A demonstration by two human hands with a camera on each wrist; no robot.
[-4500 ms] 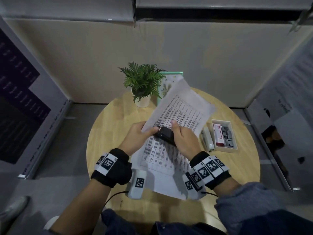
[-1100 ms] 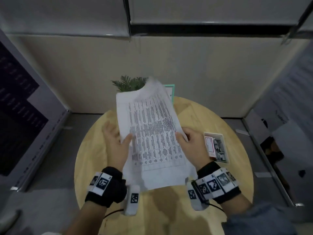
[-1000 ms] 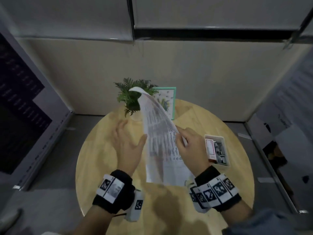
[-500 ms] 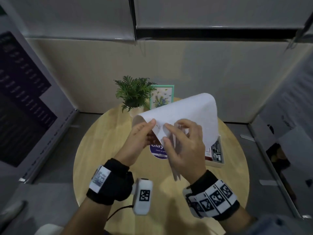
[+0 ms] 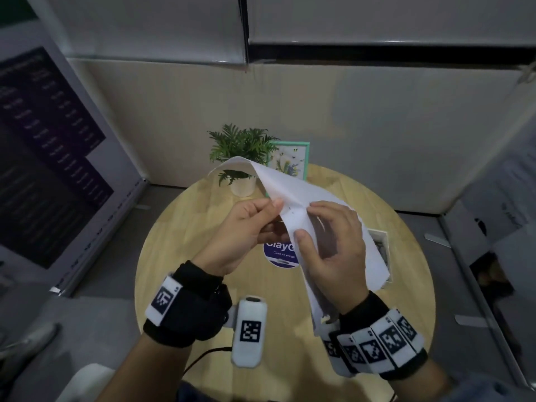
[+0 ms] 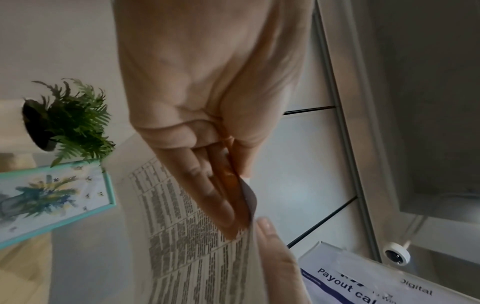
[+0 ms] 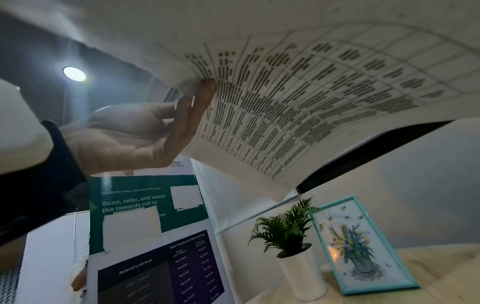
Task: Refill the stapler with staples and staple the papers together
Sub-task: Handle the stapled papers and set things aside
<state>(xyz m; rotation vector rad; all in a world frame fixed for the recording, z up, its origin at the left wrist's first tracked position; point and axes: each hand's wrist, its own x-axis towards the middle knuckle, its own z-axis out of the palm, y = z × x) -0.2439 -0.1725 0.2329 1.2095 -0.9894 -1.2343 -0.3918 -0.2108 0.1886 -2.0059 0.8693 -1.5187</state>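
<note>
Both hands hold the papers (image 5: 293,195) aloft. Left hand (image 5: 246,230) pinches one corner; right hand (image 5: 333,245) grips just beside it, thumb pressing the sheet.

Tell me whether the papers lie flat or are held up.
Held up, curved: both hands, left and right, pinch the papers above the table.

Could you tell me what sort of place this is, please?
Probably a small office meeting booth: a round wooden table between plain partition walls, with a staff referral-rewards poster standing beside it.
</note>
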